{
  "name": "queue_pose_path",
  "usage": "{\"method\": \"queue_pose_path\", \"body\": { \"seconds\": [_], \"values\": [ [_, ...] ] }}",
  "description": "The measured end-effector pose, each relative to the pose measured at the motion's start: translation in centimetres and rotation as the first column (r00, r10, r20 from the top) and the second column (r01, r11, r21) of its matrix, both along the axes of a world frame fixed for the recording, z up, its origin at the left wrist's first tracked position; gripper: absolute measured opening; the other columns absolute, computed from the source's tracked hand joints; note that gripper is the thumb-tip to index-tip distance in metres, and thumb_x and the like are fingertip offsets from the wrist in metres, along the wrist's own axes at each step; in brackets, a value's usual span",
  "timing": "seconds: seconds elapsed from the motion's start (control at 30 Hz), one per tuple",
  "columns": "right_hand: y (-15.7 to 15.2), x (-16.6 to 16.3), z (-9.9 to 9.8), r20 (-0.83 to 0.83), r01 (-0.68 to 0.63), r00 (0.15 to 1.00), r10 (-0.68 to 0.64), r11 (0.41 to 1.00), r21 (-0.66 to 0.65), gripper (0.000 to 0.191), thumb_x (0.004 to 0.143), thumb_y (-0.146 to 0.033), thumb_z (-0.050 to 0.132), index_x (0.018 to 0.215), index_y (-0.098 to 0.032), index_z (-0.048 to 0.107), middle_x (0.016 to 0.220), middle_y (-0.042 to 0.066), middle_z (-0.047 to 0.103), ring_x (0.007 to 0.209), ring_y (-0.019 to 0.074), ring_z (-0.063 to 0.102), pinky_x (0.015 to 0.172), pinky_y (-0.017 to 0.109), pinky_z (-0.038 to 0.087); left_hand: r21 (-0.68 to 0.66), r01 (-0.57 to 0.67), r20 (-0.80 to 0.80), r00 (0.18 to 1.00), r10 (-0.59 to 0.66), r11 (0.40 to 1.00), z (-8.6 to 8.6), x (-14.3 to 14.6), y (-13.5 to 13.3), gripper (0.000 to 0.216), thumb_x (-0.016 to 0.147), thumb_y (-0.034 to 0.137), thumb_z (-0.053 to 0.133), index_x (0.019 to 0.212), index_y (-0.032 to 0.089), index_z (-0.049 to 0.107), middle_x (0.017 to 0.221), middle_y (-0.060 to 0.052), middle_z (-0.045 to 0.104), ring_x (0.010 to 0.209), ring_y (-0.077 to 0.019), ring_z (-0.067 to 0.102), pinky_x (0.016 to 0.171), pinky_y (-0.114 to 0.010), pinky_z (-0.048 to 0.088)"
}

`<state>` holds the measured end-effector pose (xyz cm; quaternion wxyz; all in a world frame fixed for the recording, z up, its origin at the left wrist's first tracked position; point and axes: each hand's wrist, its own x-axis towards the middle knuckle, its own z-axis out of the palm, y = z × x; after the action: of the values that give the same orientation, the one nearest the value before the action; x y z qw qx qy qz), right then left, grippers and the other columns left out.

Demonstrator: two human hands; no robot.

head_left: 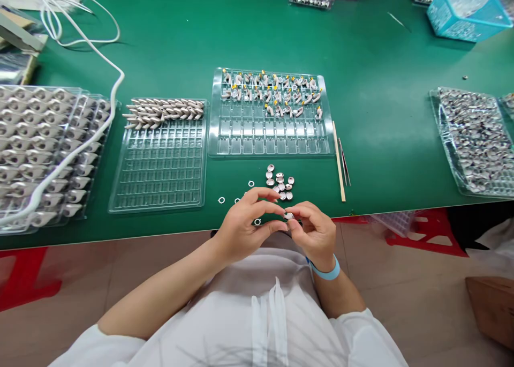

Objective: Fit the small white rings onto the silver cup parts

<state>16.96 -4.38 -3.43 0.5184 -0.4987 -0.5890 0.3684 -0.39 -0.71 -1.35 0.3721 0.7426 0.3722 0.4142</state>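
In front of my body, just off the table edge, a small round whitish part [288, 215] sits between my two hands. My right hand [315, 232] pinches it between thumb and forefinger. The thumb and index finger of my left hand [247, 222] close on its other side, the other fingers curled above. Several round silver-white caps [280, 186] lie in a loose group just beyond my fingers. Small white rings [251, 184] are scattered by my left hand, some partly hidden by it.
A clear tray [273, 154] holds small grey parts with yellow tips. Left of it stand another clear tray [158, 198] and stacked trays [44, 158], crossed by a white cable [114, 96]. Tweezers [344, 160] and a wooden stick [338, 163] lie right; farther right is a filled tray [476, 142].
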Motion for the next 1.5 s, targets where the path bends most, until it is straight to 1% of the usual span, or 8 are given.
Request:
{"method": "queue_pose_path", "body": {
  "seconds": [0.1, 0.17, 0.27, 0.4, 0.6, 0.83, 1.13, 1.5],
  "values": [
    [0.1, 0.0, 0.3, -0.022, -0.014, 1.000, 0.013, 0.999, -0.032, 0.024, 0.080, -0.008, 0.062, 0.097, -0.023, 0.070, 0.083, 0.003, 0.066, 0.073, 0.0155, 0.060, 0.062, 0.028, 0.049, 0.306, 0.024, -0.107, 0.994, 0.009, 0.952, 0.1, -0.2, 0.3, 0.017, 0.081, 0.012, 0.070, 0.098, 0.018, 0.067, 0.094, -0.008, 0.065, 0.085, -0.0185, 0.060, 0.075, -0.036, 0.053],
    [0.1, 0.0, 0.4, -0.036, -0.027, 0.999, 0.025, 0.999, -0.042, 0.023, 0.081, -0.009, 0.062, 0.097, -0.023, 0.070, 0.083, 0.003, 0.066, 0.073, 0.0156, 0.061, 0.063, 0.029, 0.050, 0.401, 0.033, -0.135, 0.991, 0.023, 0.916, 0.2, -0.1, 0.4, 0.020, 0.081, 0.009, 0.068, 0.100, 0.017, 0.066, 0.087, -0.008, 0.067, 0.080, -0.0180, 0.059, 0.070, -0.034, 0.053],
    [0.0, -0.1, 0.6, -0.055, -0.034, 0.998, 0.030, 0.997, -0.068, 0.024, 0.083, -0.011, 0.062, 0.101, -0.024, 0.071, 0.086, 0.003, 0.067, 0.073, 0.0149, 0.061, 0.063, 0.028, 0.051, 0.459, 0.020, -0.166, 0.984, 0.063, 0.888, 0.3, 0.0, 0.4, 0.019, 0.082, 0.008, 0.066, 0.100, 0.016, 0.065, 0.084, -0.007, 0.069, 0.076, -0.0168, 0.059, 0.065, -0.030, 0.053],
    [-0.2, 0.2, 0.9, -0.126, -0.088, 0.989, 0.074, 0.990, -0.114, 0.027, 0.087, -0.014, 0.060, 0.109, -0.026, 0.071, 0.092, 0.004, 0.067, 0.073, 0.0136, 0.063, 0.062, 0.027, 0.054, 0.487, 0.018, -0.182, 0.980, 0.081, 0.873, 0.1, -0.2, 0.4, 0.017, 0.086, 0.010, 0.062, 0.100, 0.019, 0.065, 0.088, -0.007, 0.070, 0.077, -0.0153, 0.063, 0.066, -0.028, 0.054],
    [-0.4, 0.3, 1.1, -0.329, -0.163, 0.939, 0.098, 0.971, -0.175, 0.027, 0.089, -0.014, 0.059, 0.109, -0.027, 0.071, 0.093, 0.004, 0.065, 0.071, 0.0125, 0.065, 0.062, 0.027, 0.057, 0.474, 0.023, -0.108, 0.994, 0.032, 0.880, 0.1, -0.4, 0.4, 0.020, 0.086, 0.006, 0.059, 0.102, 0.017, 0.066, 0.091, -0.008, 0.071, 0.078, -0.0146, 0.066, 0.068, -0.027, 0.056],
    [-0.5, 0.1, 0.9, -0.400, -0.182, 0.912, 0.091, 0.964, -0.196, 0.026, 0.089, -0.014, 0.060, 0.108, -0.027, 0.072, 0.094, 0.004, 0.066, 0.072, 0.0132, 0.066, 0.064, 0.029, 0.059, 0.481, 0.039, -0.102, 0.995, 0.012, 0.876, 0.1, -0.5, 0.4, 0.020, 0.087, 0.007, 0.057, 0.103, 0.017, 0.066, 0.090, -0.007, 0.071, 0.081, -0.0152, 0.067, 0.069, -0.028, 0.058],
    [-0.4, 0.1, 1.0, -0.361, -0.171, 0.928, 0.088, 0.964, -0.205, 0.024, 0.089, -0.016, 0.061, 0.108, -0.026, 0.072, 0.092, 0.004, 0.066, 0.073, 0.0138, 0.065, 0.064, 0.030, 0.060, 0.554, 0.105, -0.170, 0.985, -0.011, 0.826, 0.3, -0.9, 0.5, 0.020, 0.087, 0.008, 0.058, 0.105, 0.013, 0.065, 0.093, -0.010, 0.070, 0.086, -0.0183, 0.066, 0.072, -0.030, 0.060],
    [-0.5, 0.0, 0.8, -0.334, -0.167, 0.936, 0.107, 0.974, -0.155, 0.028, 0.088, -0.013, 0.060, 0.109, -0.028, 0.072, 0.092, 0.004, 0.066, 0.075, 0.0137, 0.066, 0.065, 0.029, 0.060, 0.554, 0.065, -0.171, 0.985, 0.037, 0.830, 0.5, -0.8, 0.1, 0.020, 0.087, 0.008, 0.057, 0.105, 0.016, 0.063, 0.091, -0.007, 0.070, 0.083, -0.0164, 0.066, 0.070, -0.029, 0.061]
  ]
}}
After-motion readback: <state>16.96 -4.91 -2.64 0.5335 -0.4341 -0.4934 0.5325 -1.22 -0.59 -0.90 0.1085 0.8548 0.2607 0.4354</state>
